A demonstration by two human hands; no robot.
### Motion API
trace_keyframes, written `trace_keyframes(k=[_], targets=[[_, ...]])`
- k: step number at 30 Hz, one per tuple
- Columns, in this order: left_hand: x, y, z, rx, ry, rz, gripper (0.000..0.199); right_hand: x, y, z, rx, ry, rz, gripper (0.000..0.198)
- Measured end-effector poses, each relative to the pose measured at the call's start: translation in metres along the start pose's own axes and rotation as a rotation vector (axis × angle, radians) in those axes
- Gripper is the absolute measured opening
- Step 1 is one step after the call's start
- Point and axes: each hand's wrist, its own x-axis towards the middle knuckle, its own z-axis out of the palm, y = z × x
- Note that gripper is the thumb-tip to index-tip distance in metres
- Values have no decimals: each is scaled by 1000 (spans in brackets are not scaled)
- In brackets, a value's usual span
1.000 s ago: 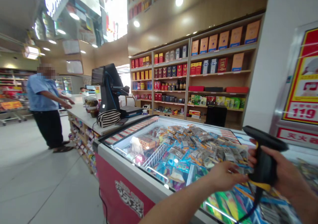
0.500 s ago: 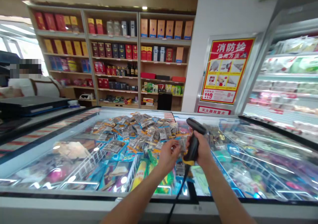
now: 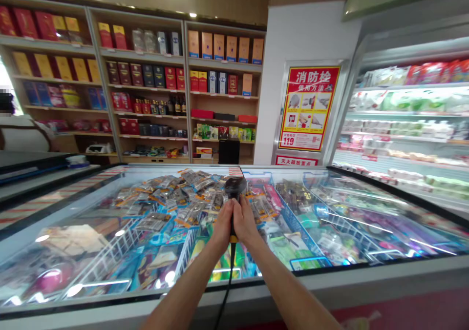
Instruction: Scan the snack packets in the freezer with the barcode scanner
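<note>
Left hand (image 3: 222,225) is now joining right hand (image 3: 245,221) on the scanner (image 3: 235,186), both clamping around it over packets (image 3: 198,179) in the freezer (image 3: 366,280), so steady holding is probably depending on even pressure and a free-hanging cord (image 3: 230,269).

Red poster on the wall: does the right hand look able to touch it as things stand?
Probably not: the red poster hangs past the far side of the freezer, and the right hand grips the scanner together with the left hand.
</note>
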Motion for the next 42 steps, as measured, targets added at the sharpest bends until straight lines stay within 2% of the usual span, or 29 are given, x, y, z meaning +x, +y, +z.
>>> trace_keyframes(k=[3, 5, 6, 9, 10, 12, 15, 19, 23, 26, 29, 31, 36, 42], targets=[[7, 14, -7, -1, -44, -59, 43, 15, 13, -19, -165, 80, -80, 40], [14, 26, -12, 8, -83, -115, 39, 27, 34, -39, -370, 194, -10, 44], [17, 32, -15, 8, -101, -142, 37, 32, 46, -48, -466, 174, 52, 43], [27, 42, -20, -14, -155, -210, 34, 41, 84, -62, -612, -58, 225, 30], [30, 42, -21, -25, -172, -228, 31, 43, 94, -63, -595, -112, 247, 26], [33, 38, -21, -48, -198, -250, 26, 47, 110, -62, -476, -123, 265, 21], [32, 25, -21, -111, -258, -303, 23, 57, 123, -71, -185, 22, 306, 19], [23, 13, -21, -154, -377, -414, 25, 71, 139, -109, 259, 223, 366, 29], [19, 14, -12, -172, -483, -413, 33, 74, 153, -138, 517, 260, 377, 35], [23, 13, 9, -178, -503, -436, 34, 69, 162, -137, 562, 313, 350, 34], [28, 8, 31, -117, -504, -424, 33, 64, 170, -129, 506, 382, 330, 35], [29, 3, 37, -100, -487, -398, 32, 61, 175, -125, 471, 403, 349, 36], [26, -4, 26, -93, -430, -398, 30, 63, 177, -122, 487, 362, 397, 35], [20, -4, 25, -81, -452, -440, 33, 68, 176, -122, 471, 301, 404, 28]])
